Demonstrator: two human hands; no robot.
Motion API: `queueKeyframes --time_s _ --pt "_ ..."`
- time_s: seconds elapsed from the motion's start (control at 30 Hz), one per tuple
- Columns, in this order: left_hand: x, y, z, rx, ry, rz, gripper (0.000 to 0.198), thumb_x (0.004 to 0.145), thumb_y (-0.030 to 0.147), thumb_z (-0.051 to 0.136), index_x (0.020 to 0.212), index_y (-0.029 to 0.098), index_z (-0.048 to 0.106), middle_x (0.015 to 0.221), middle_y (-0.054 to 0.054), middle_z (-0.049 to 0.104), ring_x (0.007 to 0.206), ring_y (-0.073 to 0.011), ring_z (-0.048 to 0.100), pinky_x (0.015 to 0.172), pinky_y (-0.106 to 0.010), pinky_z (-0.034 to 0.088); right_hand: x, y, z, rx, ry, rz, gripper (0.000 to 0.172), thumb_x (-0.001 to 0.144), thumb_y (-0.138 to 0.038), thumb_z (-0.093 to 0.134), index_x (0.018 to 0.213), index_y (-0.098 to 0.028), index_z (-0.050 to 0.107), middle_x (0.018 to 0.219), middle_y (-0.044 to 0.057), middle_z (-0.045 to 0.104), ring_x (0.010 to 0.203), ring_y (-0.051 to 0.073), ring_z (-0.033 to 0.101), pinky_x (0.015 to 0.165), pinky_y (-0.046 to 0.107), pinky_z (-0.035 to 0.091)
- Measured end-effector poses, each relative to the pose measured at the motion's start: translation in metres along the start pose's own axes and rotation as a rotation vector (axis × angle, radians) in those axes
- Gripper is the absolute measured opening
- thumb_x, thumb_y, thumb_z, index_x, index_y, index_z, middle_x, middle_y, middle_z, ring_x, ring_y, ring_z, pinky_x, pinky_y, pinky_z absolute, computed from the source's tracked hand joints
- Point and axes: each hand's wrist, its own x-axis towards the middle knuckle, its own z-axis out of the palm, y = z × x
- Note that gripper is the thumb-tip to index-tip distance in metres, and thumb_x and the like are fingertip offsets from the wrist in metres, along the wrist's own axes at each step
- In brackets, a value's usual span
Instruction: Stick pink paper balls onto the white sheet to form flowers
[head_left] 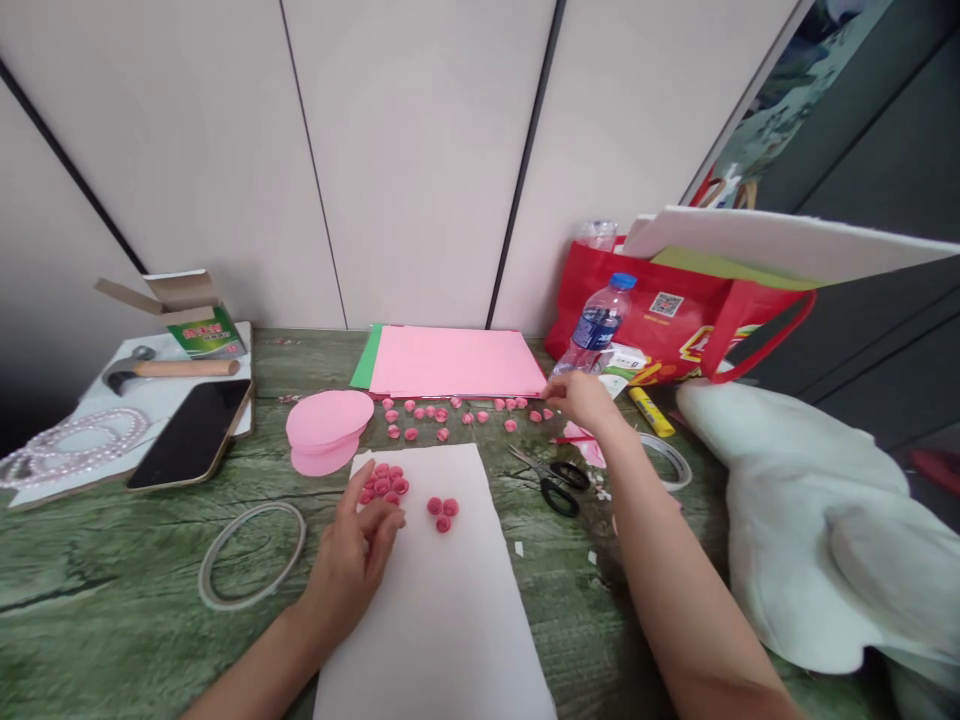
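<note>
My left hand [351, 550] rests on a white sheet of card [450, 600], its fingers loosely bent and apart. Its thumb and index finger are beside a round cluster of small pink paper roses [385, 482]. Just right of that cluster, a group of three paper roses [442, 511] sits on the card. My right hand [581, 400] reaches far forward. Its fingertips are slightly apart, just over a paper rose [548, 413] at the right end of several loose paper roses [442, 412] in scattered rows; whether they touch it is hard to see.
Pink paper sheets [457, 362] lie behind the roses, pink paper ovals [330, 425] left. Scissors [551, 480], tape rolls [253, 556], a glue tube [651, 411] and a water bottle [598, 325] are around. A red bag [637, 300], phone [193, 435] and hammer [176, 368] flank the table.
</note>
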Motion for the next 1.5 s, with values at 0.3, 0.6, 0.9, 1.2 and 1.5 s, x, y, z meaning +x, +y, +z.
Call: queueKeyframes --time_s 0.3,0.6,0.9,1.2,1.5 --pt "0.000 -0.003 -0.001 0.044 0.000 0.000 0.053 0.091 0.035 0.038 0.137 0.016 0.018 0.066 0.003 0.064 0.049 -0.0121 0.056 0.059 -0.028 0.049 0.008 0.030 0.015 -0.036 -0.035 0.063 0.021 0.069 -0.013 0.063 0.086 -0.016 0.073 0.086 0.008 0.072 0.079 0.019 0.066 0.069 0.025 0.047" --pt "-0.003 -0.004 0.000 -0.016 0.016 0.005 0.053 0.092 0.036 0.037 0.137 0.018 0.017 0.071 0.001 0.065 0.057 -0.0135 0.061 0.062 -0.029 0.051 0.008 0.013 0.036 0.097 -0.211 -0.103 0.026 0.062 -0.010 0.063 0.087 -0.012 0.070 0.075 0.004 0.070 0.065 0.013 0.061 0.057 0.019 0.043" --pt "-0.001 -0.004 0.000 -0.022 -0.003 -0.034 0.054 0.091 0.037 0.039 0.136 0.014 0.021 0.072 -0.001 0.067 0.060 -0.0145 0.063 0.067 -0.032 0.053 0.008 -0.001 0.042 0.143 -0.211 -0.243 0.029 0.058 -0.016 0.070 0.087 -0.018 0.070 0.077 -0.001 0.068 0.067 0.012 0.058 0.059 0.019 0.040" --pt "-0.002 -0.006 0.001 -0.007 0.017 0.026 0.051 0.092 0.034 0.037 0.137 0.017 0.019 0.070 0.001 0.065 0.057 -0.0134 0.062 0.063 -0.029 0.052 0.006 -0.008 0.044 0.132 -0.112 -0.270 0.010 0.065 -0.020 0.067 0.075 -0.018 0.070 0.074 0.002 0.068 0.067 0.013 0.058 0.060 0.021 0.040" --pt "-0.002 -0.003 -0.001 0.030 0.009 0.093 0.049 0.093 0.031 0.035 0.137 0.016 0.017 0.070 0.002 0.064 0.062 -0.0132 0.063 0.068 -0.030 0.051 -0.031 -0.052 -0.011 0.448 -0.069 -0.428 0.016 0.074 -0.027 0.063 0.085 -0.016 0.064 0.080 0.004 0.068 0.071 0.014 0.062 0.064 0.024 0.047"
